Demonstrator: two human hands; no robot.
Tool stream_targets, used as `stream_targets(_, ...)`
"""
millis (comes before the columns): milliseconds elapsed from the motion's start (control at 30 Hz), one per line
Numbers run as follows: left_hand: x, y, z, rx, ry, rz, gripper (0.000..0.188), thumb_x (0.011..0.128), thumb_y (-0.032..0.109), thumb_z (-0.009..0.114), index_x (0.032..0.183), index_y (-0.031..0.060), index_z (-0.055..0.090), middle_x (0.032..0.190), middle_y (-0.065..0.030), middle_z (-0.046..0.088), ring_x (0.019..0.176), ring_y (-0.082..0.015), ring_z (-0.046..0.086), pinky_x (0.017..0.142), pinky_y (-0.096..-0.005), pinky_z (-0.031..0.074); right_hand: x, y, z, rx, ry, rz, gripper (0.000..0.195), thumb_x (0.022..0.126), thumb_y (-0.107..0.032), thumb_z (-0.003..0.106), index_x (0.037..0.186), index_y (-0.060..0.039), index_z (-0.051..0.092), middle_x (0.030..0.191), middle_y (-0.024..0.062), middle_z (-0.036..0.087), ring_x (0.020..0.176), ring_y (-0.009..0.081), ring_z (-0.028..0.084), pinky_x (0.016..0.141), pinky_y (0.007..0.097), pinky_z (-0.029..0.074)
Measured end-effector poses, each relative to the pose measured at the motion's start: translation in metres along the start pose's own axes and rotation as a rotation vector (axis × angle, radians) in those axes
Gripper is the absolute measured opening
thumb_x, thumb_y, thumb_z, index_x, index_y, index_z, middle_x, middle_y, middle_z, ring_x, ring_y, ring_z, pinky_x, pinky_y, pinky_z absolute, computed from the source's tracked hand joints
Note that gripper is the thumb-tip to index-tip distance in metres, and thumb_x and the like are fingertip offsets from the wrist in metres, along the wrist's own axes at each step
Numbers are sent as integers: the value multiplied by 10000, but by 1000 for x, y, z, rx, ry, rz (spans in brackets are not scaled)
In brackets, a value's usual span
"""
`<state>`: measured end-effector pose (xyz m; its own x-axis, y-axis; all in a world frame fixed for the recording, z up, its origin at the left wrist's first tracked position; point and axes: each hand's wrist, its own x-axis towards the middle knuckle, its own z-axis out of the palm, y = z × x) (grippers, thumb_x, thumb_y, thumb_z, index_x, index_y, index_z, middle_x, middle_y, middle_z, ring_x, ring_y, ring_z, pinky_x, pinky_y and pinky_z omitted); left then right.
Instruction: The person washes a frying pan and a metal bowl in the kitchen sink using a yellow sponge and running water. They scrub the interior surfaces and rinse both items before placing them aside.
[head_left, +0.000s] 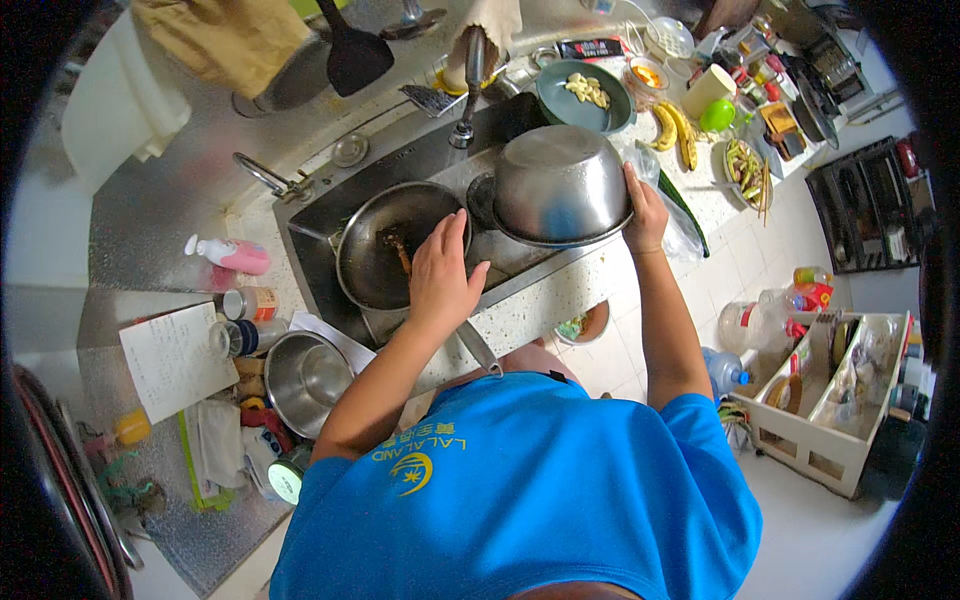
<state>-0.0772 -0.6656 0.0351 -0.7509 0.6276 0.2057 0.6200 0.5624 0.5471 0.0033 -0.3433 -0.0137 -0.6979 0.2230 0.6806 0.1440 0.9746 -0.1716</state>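
Note:
My right hand (646, 214) grips the right rim of a stainless steel basin (562, 180), turned with its bottom up over the right part of the sink (307, 259). My left hand (448, 274) hovers over or rests at the right edge of a dark frying pan (367, 255); contact cannot be told. Its fingers are extended, the thumb apart, and nothing is in it. Brown residue (400, 251) marks the pan's inside. The pan sits in the left of the sink, with its handle (478, 347) reaching over the front edge towards my body. A faucet (463, 131) hangs behind the basin.
A green bowl of garlic cloves (587, 91), bananas (679, 131) and a dish of food with chopsticks (746, 174) line the right counter. At left stand a steel pot (309, 382), jars (251, 304) and a pink pump bottle (236, 255). A divided crate (814, 427) is at right.

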Motion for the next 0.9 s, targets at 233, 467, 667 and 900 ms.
stream_targets(233, 18, 29, 3, 41, 49, 107, 859, 744, 225, 724, 1433, 37, 247, 1362, -214, 411, 1230, -382, 423, 1028, -462, 335, 4, 2, -12, 112, 136, -8, 544, 763, 3, 575, 1285, -151, 566, 845, 95, 645, 706, 241, 629, 612, 312, 498)
stream_targets(467, 53, 55, 13, 138, 120, 154, 861, 735, 177, 714, 1428, 12, 232, 1272, -236, 479, 1122, -387, 517, 952, -449, 406, -2, -3, -23, 288, 110, 159, 666, 767, 31, 589, 1385, -158, 432, 890, 130, 654, 707, 273, 636, 634, 336, 506)
stream_targets(667, 78, 83, -57, 302, -42, 88, 822, 789, 258, 696, 1435, 34, 239, 1209, -237, 540, 1032, -392, 568, 889, -457, 456, -4, -13, -26, 432, -287, 466, 281, 840, -172, 537, 1071, -13, 524, 734, 232, 612, 694, 419, 606, 636, 486, 477)
stream_targets(900, -6, 96, -256, 817, 455, 309, 567, 722, 184, 716, 1247, 67, 538, 1201, -116, 590, 1118, -308, 530, 961, -427, 375, 12, -54, -54, 999, -601, 970, 263, 841, -104, 482, 995, 104, 527, 689, 166, 609, 487, 234, 614, 445, 341, 528)
